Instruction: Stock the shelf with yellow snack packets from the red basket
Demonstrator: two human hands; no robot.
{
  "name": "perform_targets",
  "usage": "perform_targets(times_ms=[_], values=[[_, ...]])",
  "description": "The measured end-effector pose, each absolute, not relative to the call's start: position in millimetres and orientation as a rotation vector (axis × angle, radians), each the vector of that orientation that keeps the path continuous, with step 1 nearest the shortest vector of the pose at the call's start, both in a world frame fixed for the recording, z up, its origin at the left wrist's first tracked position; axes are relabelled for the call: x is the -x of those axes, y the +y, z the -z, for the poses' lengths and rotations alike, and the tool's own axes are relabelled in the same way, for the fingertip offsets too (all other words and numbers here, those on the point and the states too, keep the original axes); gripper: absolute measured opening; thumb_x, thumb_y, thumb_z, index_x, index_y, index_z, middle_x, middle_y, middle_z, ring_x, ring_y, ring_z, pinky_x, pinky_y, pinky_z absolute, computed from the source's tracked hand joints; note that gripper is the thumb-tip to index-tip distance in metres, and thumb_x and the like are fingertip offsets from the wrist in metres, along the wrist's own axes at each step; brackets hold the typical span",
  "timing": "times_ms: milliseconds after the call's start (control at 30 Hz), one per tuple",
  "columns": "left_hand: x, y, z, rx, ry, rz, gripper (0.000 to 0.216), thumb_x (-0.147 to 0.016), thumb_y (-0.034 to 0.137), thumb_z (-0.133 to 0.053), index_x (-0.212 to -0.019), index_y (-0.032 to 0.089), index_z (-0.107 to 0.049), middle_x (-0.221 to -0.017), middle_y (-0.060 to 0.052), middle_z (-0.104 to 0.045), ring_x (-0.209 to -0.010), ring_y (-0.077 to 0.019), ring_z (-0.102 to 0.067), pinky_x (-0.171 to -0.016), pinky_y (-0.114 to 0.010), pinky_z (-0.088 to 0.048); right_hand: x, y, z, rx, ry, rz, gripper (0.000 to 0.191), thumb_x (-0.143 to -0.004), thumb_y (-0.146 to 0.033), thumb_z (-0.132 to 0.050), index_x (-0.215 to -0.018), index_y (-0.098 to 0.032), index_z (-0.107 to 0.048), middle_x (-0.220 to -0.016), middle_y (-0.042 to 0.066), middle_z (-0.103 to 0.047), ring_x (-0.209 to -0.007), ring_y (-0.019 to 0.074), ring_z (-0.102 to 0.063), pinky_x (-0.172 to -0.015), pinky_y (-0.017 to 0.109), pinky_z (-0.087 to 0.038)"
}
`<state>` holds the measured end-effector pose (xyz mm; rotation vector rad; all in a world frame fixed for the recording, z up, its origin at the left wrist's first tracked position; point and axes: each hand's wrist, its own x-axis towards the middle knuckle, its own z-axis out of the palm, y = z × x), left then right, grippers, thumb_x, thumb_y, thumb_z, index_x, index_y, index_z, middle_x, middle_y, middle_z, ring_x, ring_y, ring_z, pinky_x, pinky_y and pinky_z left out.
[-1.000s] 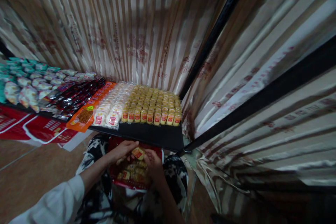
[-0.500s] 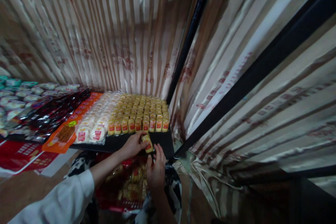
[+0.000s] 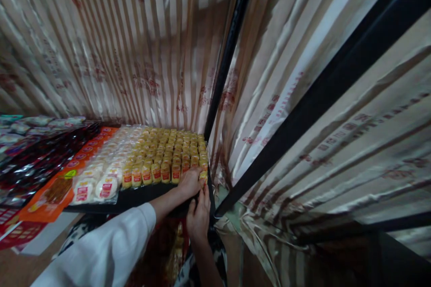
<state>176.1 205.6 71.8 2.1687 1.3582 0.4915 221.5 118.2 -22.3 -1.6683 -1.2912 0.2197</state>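
Rows of small yellow wrapped snack packs (image 3: 156, 173) with red labels stand close together on a black shelf (image 3: 144, 198). At the right front end of these rows, my left hand (image 3: 190, 184) pinches one yellow snack pack (image 3: 203, 176), partly hidden by the fingers. Just below it is my right hand (image 3: 198, 215), palm inward. Its fingers are stretched upward, with their tips close to the held pack; whether they touch it I cannot tell.
Left of the yellow packs lie white round packets (image 3: 107, 186), an orange packet (image 3: 50, 197) and dark shiny packets (image 3: 30, 166). A black post (image 3: 225, 60) and slanted bar (image 3: 286, 130) border the shelf's right end, with striped curtain (image 3: 148, 54) behind. More yellow packs (image 3: 177, 255) lie below.
My left hand has moved right with the yellow pack, from in front of the rows to their right front end. My right hand stays close below. The view has shifted right.
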Motion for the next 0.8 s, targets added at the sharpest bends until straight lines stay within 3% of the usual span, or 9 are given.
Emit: perform_targets(times_ms=[233, 567, 800], values=[[-191.3, 215.5, -70.0, -2.19, 1.463, -0.357, 0.037, -0.082, 0.022, -0.048, -0.118, 0.017, -0.054, -0.121, -0.012, -0.048, -0.095, -0.0218, -0.059, -0.082, -0.029, -0.046, -227.0, 134.4, 29.9, 1.706, -1.261, -0.225, 0.05, -0.083, -0.02, -0.034, -0.131, -0.01, -0.041, -0.144, 0.016, -0.028, -0.133, 0.027, -0.026, -0.105, 0.045, -0.027], [-190.3, 211.1, -47.2, -2.192, 1.444, -0.52, 0.044, -0.084, 0.018, -0.044, -0.128, 0.024, -0.042, -0.12, -0.006, -0.044, -0.095, -0.0153, -0.057, -0.082, -0.022, -0.045, -230.1, 142.9, 34.0, 1.654, -1.322, -0.085, 0.058, -0.077, -0.011, -0.032, -0.135, -0.007, -0.035, -0.139, 0.019, -0.034, -0.13, 0.0265, -0.031, -0.1, 0.047, -0.034], [-187.3, 213.1, -42.5, -2.192, 1.443, -0.496, 0.045, -0.086, 0.018, -0.04, -0.131, 0.025, -0.036, -0.123, -0.006, -0.043, -0.096, -0.0152, -0.057, -0.081, -0.023, -0.045, -229.6, 144.5, 32.6, 1.696, -1.291, -0.141, 0.057, -0.08, -0.018, -0.035, -0.136, -0.011, -0.034, -0.139, 0.016, -0.035, -0.126, 0.0259, -0.037, -0.098, 0.044, -0.037]])
